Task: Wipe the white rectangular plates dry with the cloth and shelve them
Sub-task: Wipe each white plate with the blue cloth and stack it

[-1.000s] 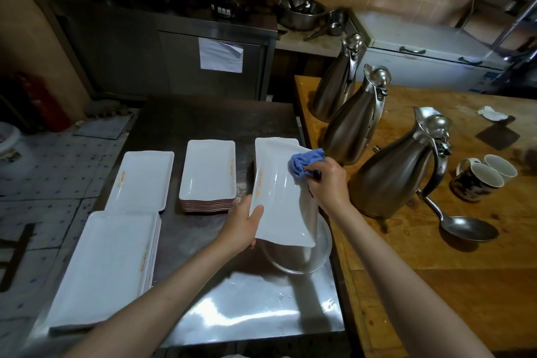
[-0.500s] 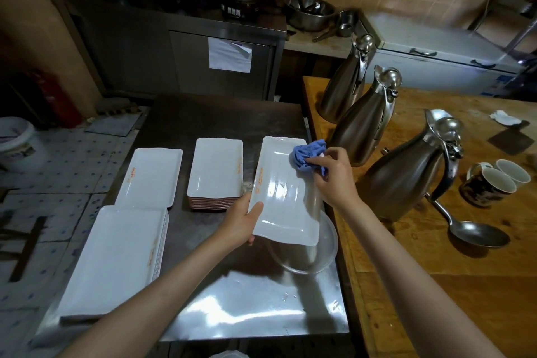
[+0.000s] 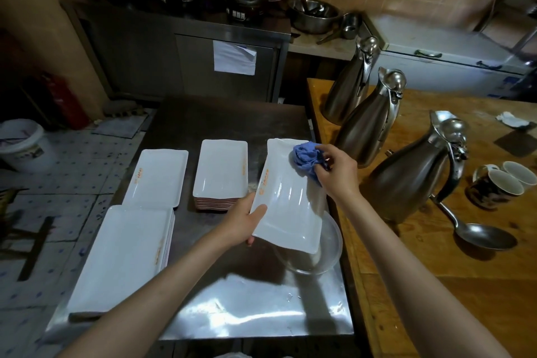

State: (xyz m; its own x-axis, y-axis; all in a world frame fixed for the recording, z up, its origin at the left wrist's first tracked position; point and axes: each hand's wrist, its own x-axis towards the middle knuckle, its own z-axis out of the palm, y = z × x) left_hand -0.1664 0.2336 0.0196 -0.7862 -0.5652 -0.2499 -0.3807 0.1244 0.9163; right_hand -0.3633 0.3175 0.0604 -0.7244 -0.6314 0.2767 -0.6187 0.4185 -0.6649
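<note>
— Plate (image 3: 287, 206) first: where is it?
— White, rectangular, held tilted above the steel counter (image 3: 232, 311), its near end over a clear glass bowl (image 3: 328, 256). The left hand (image 3: 244, 224) grips its near left edge, thumb on the upper face, fingers curled underneath.
— And the cloth?
— A bunched blue cloth (image 3: 305, 160) sits on the plate's far right corner. The right hand (image 3: 337, 171) pinches it, fingers closed around the fabric.
— Other plates?
— On the counter, left of the held one: a stack of small white plates (image 3: 220, 171) with reddish rims showing at the side, a single plate (image 3: 157, 177) beyond that, and a stack of large plates (image 3: 122, 256) at the near left corner.
— What's to the right?
— A wooden counter (image 3: 421, 285) carrying three steel jugs (image 3: 406, 183), a ladle (image 3: 476, 232) lying flat, and two mugs (image 3: 499, 186) side by side.
</note>
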